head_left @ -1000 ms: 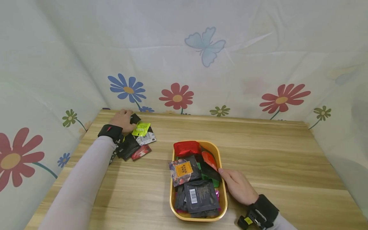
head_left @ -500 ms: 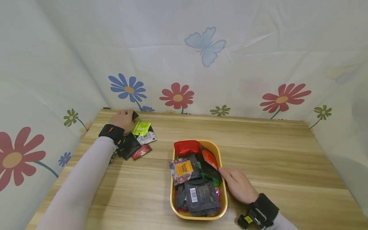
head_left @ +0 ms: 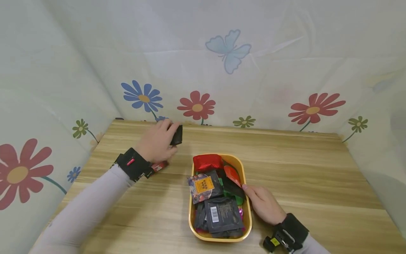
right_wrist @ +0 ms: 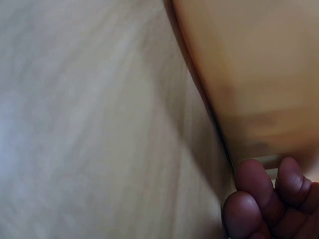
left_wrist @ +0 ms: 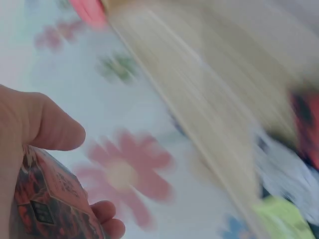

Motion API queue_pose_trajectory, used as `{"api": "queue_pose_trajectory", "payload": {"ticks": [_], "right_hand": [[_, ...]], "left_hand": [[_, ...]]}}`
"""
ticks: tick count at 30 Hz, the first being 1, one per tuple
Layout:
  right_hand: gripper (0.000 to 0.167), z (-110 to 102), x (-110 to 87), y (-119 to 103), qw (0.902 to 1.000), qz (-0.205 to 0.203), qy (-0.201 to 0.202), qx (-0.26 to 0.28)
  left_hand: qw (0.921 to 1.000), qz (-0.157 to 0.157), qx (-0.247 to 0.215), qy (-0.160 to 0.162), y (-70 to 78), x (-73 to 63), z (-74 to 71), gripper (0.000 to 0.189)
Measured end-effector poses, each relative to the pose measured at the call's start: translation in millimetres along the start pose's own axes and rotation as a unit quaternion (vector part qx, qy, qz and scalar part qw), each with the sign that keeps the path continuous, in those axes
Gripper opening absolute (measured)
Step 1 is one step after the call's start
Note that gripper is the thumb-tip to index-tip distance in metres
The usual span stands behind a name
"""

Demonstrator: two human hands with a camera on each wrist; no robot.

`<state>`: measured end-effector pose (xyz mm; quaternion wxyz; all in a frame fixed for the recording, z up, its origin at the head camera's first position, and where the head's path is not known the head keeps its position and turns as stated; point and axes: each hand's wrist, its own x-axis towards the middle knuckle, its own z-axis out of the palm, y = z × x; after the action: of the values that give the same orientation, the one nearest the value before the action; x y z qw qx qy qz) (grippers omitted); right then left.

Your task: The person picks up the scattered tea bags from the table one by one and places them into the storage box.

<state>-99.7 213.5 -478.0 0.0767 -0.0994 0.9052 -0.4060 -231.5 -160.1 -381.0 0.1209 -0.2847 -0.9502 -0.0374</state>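
Observation:
My left hand (head_left: 158,141) is raised over the left part of the table, gripping a small sachet (head_left: 178,134) between thumb and fingers. Its dark side faces the head camera; in the left wrist view the sachet (left_wrist: 55,204) has a red and black print. Below that hand a red sachet (head_left: 159,166) lies on the table, others being hidden by the hand. My right hand (head_left: 264,204) holds the right side of a yellow basket (head_left: 249,222), thumb at the rim. In the right wrist view its curled fingers (right_wrist: 254,184) lie against the basket's outer wall (right_wrist: 269,74).
Several sachets fill the basket, among them a shiny red one (head_left: 207,162), one with an orange label (head_left: 203,186) and a dark one with a barcode (head_left: 223,215). A yellow-green sachet (left_wrist: 281,216) lies near a white one (left_wrist: 289,172). A flowered curtain (head_left: 269,70) borders the wooden table (head_left: 317,176).
My left hand has lifted the dark sachet from the pile at the back left and moved right with it, toward the basket. The right hand stays at the basket.

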Motion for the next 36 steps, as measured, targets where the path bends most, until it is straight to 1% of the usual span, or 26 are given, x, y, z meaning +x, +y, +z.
{"api": "queue_pose_trajectory", "payload": {"ticks": [2, 4, 8, 11, 13, 16, 19, 21, 22, 26, 29, 33, 36], "right_hand": [[0.045, 0, 0.4, 1, 1.0, -0.001, 0.001, -0.002], [0.045, 1, 0.6, 1, 1.0, -0.003, 0.002, -0.004], [0.045, 1, 0.9, 2, 1.0, -0.006, 0.002, -0.006], [0.046, 1, 1.1, 2, 1.0, -0.005, -0.001, -0.004], [0.046, 1, 1.3, 2, 1.0, -0.004, -0.003, -0.002], [0.047, 0, 1.1, 2, 1.0, -0.004, -0.007, 0.002], [0.047, 0, 0.7, 2, 0.9999, -0.008, -0.01, 0.005], [0.047, 0, 0.5, 2, 0.9999, -0.011, -0.01, 0.004], [0.047, 0, 0.4, 2, 0.9999, -0.012, -0.01, 0.004], [0.047, 0, 0.9, 1, 0.9998, -0.017, -0.01, 0.004], [0.046, 0, 1.0, 1, 0.9998, -0.018, -0.009, 0.004], [0.047, 0, 0.4, 1, 0.9999, -0.013, -0.008, 0.007], [0.047, 0, -0.3, 0, 0.9999, -0.006, -0.006, 0.005]], "left_hand": [[0.999, 0.038, -0.011, 0.02, 22.0, -4.7, -7.0, 0.079], [0.9963, 0.077, -0.022, 0.031, 43.5, -10.3, -14.3, 0.081], [0.9881, 0.144, -0.04, 0.036, 82.2, -23.9, -27.4, 0.086], [0.9822, 0.181, -0.044, 0.026, 107.1, -35.2, -34.4, 0.091], [0.978, 0.202, -0.051, 0.013, 121.8, -42.4, -36.6, 0.095], [0.9696, 0.236, -0.063, -0.009, 140.8, -51.6, -36.1, 0.097], [0.9601, 0.27, -0.07, -0.018, 155.3, -58.1, -32.8, 0.096], [0.9559, 0.285, -0.066, -0.021, 161.1, -61.3, -30.0, 0.097], [0.9549, 0.289, -0.063, -0.025, 162.7, -62.6, -28.7, 0.101], [0.9535, 0.29, -0.059, -0.056, 161.3, -66.2, -24.5, 0.123], [0.9545, 0.28, -0.069, -0.075, 155.8, -67.6, -22.8, 0.132], [0.9583, 0.257, -0.093, -0.085, 144.9, -67.3, -22.5, 0.13], [0.9633, 0.225, -0.11, -0.095, 132.1, -67.3, -22.3, 0.127]]}}
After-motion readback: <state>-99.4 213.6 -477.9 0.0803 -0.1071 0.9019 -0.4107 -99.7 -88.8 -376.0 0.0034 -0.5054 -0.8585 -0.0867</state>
